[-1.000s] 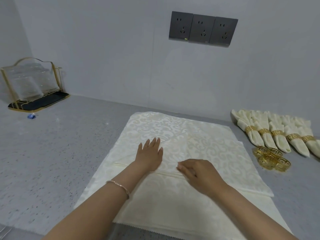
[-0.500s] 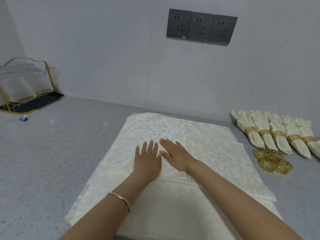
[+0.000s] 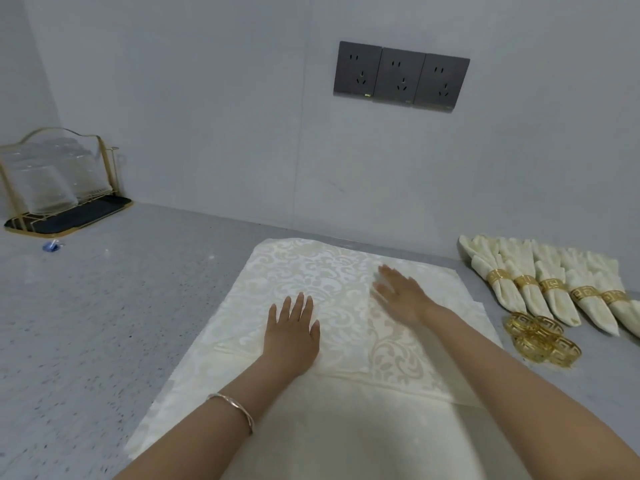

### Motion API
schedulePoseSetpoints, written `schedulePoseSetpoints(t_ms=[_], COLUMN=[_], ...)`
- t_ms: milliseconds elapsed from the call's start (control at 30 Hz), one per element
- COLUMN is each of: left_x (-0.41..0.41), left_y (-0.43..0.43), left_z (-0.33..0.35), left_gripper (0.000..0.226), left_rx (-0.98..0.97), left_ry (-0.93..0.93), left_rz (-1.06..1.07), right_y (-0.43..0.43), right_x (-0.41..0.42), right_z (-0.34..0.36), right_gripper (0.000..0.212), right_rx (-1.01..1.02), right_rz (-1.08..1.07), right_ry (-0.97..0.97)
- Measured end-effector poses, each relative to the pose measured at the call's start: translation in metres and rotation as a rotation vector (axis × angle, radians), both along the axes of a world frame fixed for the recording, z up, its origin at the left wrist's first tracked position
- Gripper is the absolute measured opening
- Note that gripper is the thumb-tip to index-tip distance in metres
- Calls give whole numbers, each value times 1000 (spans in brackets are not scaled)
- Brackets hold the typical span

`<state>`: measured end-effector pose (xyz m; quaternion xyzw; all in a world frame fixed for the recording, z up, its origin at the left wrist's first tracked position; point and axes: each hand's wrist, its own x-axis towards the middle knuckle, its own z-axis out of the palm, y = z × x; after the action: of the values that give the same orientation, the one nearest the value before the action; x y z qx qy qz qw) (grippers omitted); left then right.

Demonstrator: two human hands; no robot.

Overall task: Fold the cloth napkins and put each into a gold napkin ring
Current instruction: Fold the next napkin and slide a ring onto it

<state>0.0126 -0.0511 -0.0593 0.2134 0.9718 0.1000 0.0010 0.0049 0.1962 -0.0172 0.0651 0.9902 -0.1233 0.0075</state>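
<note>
Head view: a cream patterned napkin (image 3: 311, 271) is spread, partly folded, on a grey tabletop (image 3: 104, 323). It is pressed flat by the left hand (image 3: 291, 336), and the blurred right hand (image 3: 401, 296) is laid on it just beside. Neither grip is closed: fingers are straight and nothing is held. Five ringed napkins (image 3: 540, 289) are lined up at the right, with loose gold rings (image 3: 540, 337) piled in front

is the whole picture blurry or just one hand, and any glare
Head view: only the right hand is smeared, its edges ghosted over the napkin; the left hand and loose gold rings look sharp. Same view: light is soft and even, no glare on the counter.
</note>
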Motion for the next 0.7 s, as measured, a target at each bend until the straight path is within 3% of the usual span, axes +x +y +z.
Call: schedulePoseSetpoints(t_ms=[100, 233, 400, 700], left_x=[-1, 2, 8, 18], left_y=[-1, 13, 33, 48], left_z=[2, 7, 5, 2], left_gripper=[60, 66, 69, 75], left_rx=[12, 9, -27, -34], left_ry=[-6, -1, -39, -56], left_rz=[-12, -78, -52, 40], right_y=[35, 88, 114, 122], right_x=[21, 52, 56, 44], right_z=[22, 28, 26, 32], right_gripper=[64, 79, 90, 98], right_rx=[-113, -186, -104, -27], right_rz=[-99, -241, -305, -330], right_ry=[76, -52, -231, -275])
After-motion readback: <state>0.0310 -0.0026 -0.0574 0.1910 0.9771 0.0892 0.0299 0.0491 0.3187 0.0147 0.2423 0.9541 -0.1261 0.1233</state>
